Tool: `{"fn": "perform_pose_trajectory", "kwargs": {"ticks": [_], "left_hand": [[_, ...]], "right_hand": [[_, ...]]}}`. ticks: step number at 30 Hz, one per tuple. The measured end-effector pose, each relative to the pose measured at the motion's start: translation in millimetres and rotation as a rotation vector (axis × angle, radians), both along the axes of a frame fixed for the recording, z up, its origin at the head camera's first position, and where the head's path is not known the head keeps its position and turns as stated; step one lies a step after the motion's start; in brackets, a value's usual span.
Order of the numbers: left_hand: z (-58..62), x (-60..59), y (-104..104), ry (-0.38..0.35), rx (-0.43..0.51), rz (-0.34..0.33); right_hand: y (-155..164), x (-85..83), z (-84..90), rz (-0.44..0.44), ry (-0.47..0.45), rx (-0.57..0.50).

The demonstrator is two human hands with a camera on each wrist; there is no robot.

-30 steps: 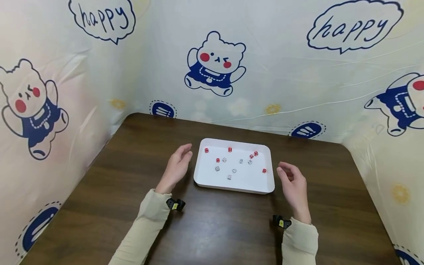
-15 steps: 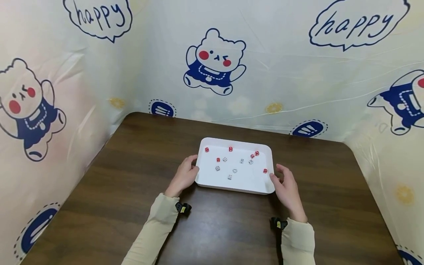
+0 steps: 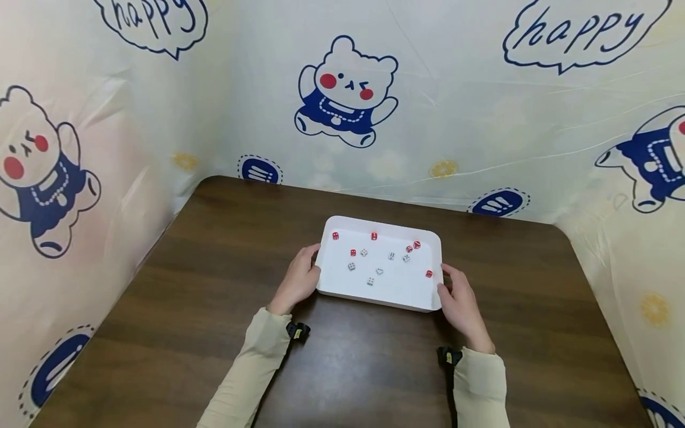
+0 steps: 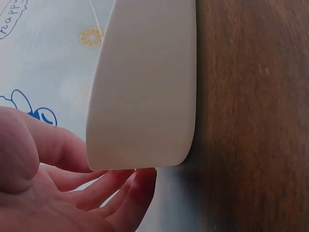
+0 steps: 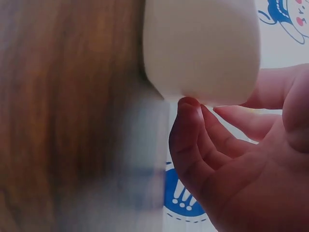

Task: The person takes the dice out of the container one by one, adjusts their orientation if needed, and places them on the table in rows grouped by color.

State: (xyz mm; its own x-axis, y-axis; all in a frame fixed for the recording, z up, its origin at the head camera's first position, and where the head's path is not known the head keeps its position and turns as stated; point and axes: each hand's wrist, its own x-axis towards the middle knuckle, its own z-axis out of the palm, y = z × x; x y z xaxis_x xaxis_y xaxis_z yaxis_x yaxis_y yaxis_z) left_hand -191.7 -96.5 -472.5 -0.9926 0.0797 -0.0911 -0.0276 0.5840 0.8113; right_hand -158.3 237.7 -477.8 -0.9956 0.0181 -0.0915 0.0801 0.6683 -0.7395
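A shallow white tray [image 3: 398, 296] lies on the brown table, seen whole in the head view. Inside it several red dice [image 3: 374, 236] and several white dice [image 3: 379, 271] are scattered. My left hand [image 3: 297, 279] grips the tray's left end, thumb at the rim and curled fingers against the end wall. At the opposite end my right hand [image 3: 462, 306] holds the tray the same way. In the left wrist view the tray's long side wall [image 4: 145, 87] hides part of the fingers; the right wrist view shows fingertips touching the tray's end [image 5: 203, 53].
The dark wooden table [image 3: 214, 267] extends around the tray on all sides. A pale curtain [image 3: 449, 113] with printed bears and "happy" bubbles encloses the back and both sides. A black wrist camera [image 3: 298, 331] sits on each cuff.
Both hands have come inward from beside the tray and taken hold of its two ends. The dice keep their places in the tray. The head view has tilted slightly downward.
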Motion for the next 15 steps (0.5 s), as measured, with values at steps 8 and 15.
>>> {"fn": "perform_pose_trajectory", "kwargs": {"ticks": [8, 15], "left_hand": [[5.4, -3.0, -3.5, -0.029, -0.031, -0.008], [5.3, -2.2, -3.0, -0.033, -0.025, -0.02]], "right_hand": [[3.2, -3.1, -1.5, 0.045, 0.007, 0.005], [7.4, -3.1, -0.7, 0.079, 0.002, 0.011]]}}
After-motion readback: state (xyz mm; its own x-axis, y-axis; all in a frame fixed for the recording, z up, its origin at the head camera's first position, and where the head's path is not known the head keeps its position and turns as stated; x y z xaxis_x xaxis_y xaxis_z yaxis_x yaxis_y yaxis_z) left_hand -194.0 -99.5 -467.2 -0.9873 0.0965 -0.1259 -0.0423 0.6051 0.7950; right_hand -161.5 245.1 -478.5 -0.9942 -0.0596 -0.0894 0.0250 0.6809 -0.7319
